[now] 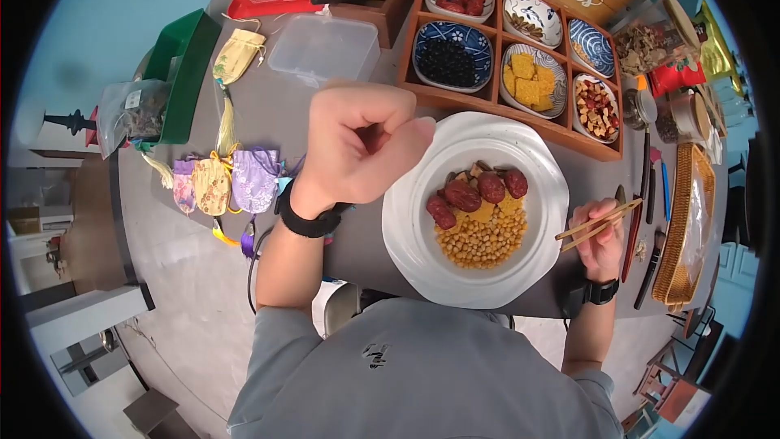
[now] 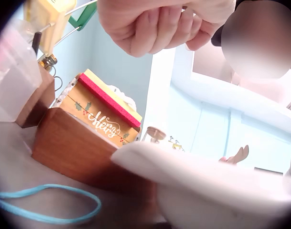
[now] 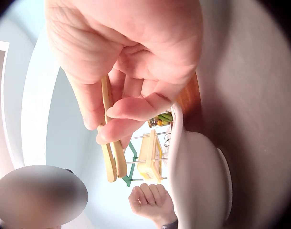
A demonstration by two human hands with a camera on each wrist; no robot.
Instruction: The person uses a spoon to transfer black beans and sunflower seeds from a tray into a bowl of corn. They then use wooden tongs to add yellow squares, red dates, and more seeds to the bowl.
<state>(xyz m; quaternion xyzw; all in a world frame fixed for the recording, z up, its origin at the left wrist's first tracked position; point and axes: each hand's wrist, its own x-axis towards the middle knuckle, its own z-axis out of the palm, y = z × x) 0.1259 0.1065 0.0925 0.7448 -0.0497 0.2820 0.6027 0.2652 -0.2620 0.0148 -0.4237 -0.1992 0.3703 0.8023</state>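
Note:
My left hand (image 1: 357,142) is raised in a fist above the left rim of a white scalloped bowl (image 1: 398,219). In the left wrist view its fingers (image 2: 157,28) are curled into the palm, with nothing showing in them. Right of the bowl, my right hand (image 1: 600,240) holds slim wooden tongs (image 1: 597,223), whose tips point toward the rim. The right wrist view shows the tongs (image 3: 107,138) pinched between thumb and fingers. Inside the bowl lie yellow beans (image 1: 479,242), yellow crumbs, brown pieces and a row of several red dates (image 1: 461,195).
Behind the bowl stands a wooden compartment box (image 1: 520,128) with small patterned dishes of dates, black beans, yellow squares and chopped pieces. Drawstring pouches (image 1: 256,180) and a clear plastic box (image 1: 325,47) lie left. Jars, pens and a wicker basket (image 1: 681,232) line the right.

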